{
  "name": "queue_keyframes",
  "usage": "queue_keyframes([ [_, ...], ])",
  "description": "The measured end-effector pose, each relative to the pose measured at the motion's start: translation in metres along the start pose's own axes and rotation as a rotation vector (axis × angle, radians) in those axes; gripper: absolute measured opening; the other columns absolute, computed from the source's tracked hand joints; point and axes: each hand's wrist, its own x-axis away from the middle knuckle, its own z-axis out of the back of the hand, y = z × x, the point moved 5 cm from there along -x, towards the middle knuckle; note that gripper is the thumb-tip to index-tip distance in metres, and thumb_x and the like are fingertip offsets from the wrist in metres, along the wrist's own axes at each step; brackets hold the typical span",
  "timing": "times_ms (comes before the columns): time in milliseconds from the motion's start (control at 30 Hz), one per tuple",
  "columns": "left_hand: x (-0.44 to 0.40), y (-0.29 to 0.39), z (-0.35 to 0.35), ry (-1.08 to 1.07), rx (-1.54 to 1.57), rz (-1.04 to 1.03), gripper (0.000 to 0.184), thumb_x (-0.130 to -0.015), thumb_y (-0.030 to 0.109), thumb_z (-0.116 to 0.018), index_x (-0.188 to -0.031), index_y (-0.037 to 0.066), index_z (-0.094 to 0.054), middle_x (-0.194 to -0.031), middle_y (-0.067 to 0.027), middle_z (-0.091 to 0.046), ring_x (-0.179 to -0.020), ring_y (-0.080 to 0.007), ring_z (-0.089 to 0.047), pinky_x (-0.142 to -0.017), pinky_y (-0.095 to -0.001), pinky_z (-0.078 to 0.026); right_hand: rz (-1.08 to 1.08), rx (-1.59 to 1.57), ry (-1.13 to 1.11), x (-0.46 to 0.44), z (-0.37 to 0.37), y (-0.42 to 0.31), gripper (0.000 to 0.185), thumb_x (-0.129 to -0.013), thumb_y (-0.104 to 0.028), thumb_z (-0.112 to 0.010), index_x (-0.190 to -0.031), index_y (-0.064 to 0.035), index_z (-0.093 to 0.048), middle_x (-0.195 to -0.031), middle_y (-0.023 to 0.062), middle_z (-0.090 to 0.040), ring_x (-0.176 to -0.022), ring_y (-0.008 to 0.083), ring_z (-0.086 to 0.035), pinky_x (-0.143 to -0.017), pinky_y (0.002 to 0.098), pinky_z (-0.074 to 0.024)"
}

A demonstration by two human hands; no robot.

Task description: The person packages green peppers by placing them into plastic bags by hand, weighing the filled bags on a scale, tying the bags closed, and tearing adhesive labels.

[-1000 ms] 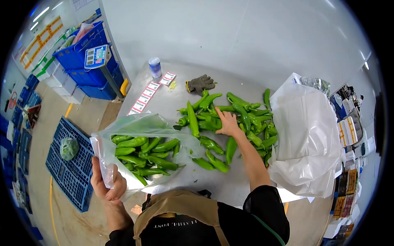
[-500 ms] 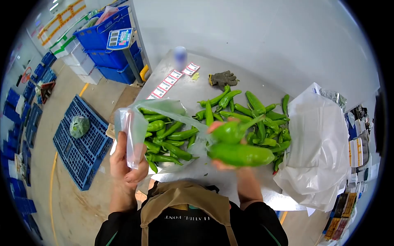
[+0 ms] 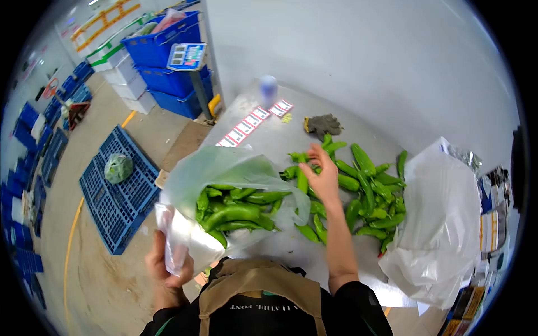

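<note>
So the loose green peppers (image 3: 386,193) are spread over the table right at the right hand (image 3: 322,179) and off to its right, while the left hand (image 3: 168,269) is well apart from them on the far side of the clear plastic bag (image 3: 224,162), so the right is easily the nearer one. That right hand is loosely open, thumb apart from the fingers, with nothing in its grasp that I can see; can't tell if it's actually touching anything. One long pepper (image 3: 302,183) sits just beside the thumb, long axis running roughly away from the person, but the others point all over the place. Left hand has the bag's edge pinched in its fingers, and there are more peppers (image 3: 238,213) inside, to the left of the pile. Surface is a shiny metal table (image 3: 302,101) against a pale wall (image 3: 347,56), with a dark glove (image 3: 323,125) just past the pile, a strip of labels (image 3: 244,127) beyond the bag, and white plastic sheeting (image 3: 440,218) on the right. Over on the floor there's a blue pallet (image 3: 120,213), plus stacked blue crates (image 3: 162,53) behind a scale display (image 3: 187,57).
</note>
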Motion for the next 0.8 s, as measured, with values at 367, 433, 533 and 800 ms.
queue_keyframes([
  [367, 0.005, 0.001, -0.001, 0.017, -0.020, -0.008, 0.047, -0.097, 0.034, -0.036, -0.138, 0.013, -0.028, -0.103, -0.0199, -0.057, -0.026, -0.0124, -0.030, -0.023, -0.0226, -0.026, -0.309, 0.764, -0.585, 0.033, -0.072, 0.127, 0.082, -0.067, -0.018, -0.072, -0.138, -0.0231, -0.033, -0.120, 0.0239, -0.043, -0.111, 0.0432, -0.042, -0.089, 0.0491, -0.0399],
  [433, 0.003, 0.000, 0.005, -0.051, -0.048, -0.009, 0.049, -0.097, 0.037, -0.031, -0.139, 0.011, -0.025, -0.106, -0.0205, -0.055, -0.025, -0.0115, -0.034, -0.022, -0.0211, -0.030, -0.350, 0.770, -0.597, 0.037, -0.070, 0.123, 0.078, -0.066, -0.015, -0.071, -0.136, -0.0258, -0.037, -0.114, 0.0231, -0.045, -0.106, 0.0429, -0.046, -0.086, 0.0486, -0.0421],
  [533, 0.001, 0.001, 0.008, -0.115, 0.045, 0.005, 0.050, -0.097, 0.040, -0.031, -0.139, 0.013, -0.026, -0.105, -0.0208, -0.055, -0.026, -0.0128, -0.037, -0.023, -0.0217, -0.031, -0.374, 0.723, -0.469, 0.038, -0.066, 0.127, 0.067, -0.065, -0.010, -0.069, -0.127, -0.0228, -0.048, -0.106, 0.0221, -0.049, -0.096, 0.0413, -0.052, -0.081, 0.0459, -0.0452],
  [800, -0.009, 0.007, 0.013, -0.107, 0.048, 0.023, 0.050, -0.097, 0.042, -0.029, -0.139, 0.014, -0.027, -0.102, -0.0208, -0.056, -0.027, -0.0130, -0.038, -0.023, -0.0218, -0.031, -0.335, 0.609, -0.325, 0.038, -0.044, 0.124, 0.049, -0.064, -0.004, -0.064, -0.112, -0.0118, -0.060, -0.101, 0.0240, -0.055, -0.088, 0.0410, -0.055, -0.078, 0.0445, -0.0456],
])
